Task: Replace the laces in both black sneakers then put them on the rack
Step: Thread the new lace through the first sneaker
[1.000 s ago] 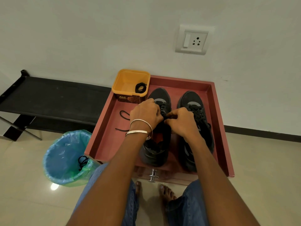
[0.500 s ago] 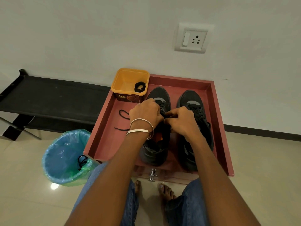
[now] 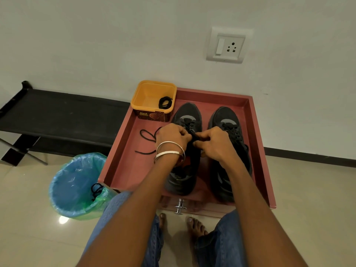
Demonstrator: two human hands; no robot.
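Sneakers are being kept side by side in a reddish tray [image 3: 123, 151] on the floor: the left sneaker [image 3: 185, 116] and the right sneaker [image 3: 229, 120], toes toward the wall. A black lace [image 3: 148, 137] over the left sneaker is being pinched by the left hand [image 3: 171, 137] and the right hand [image 3: 213, 145], each grip curled tight on it. A coiled lace [image 3: 165, 102] is being held in a yellow tub [image 3: 148, 93]. A black rack [image 3: 57, 112] is standing beside the tray.
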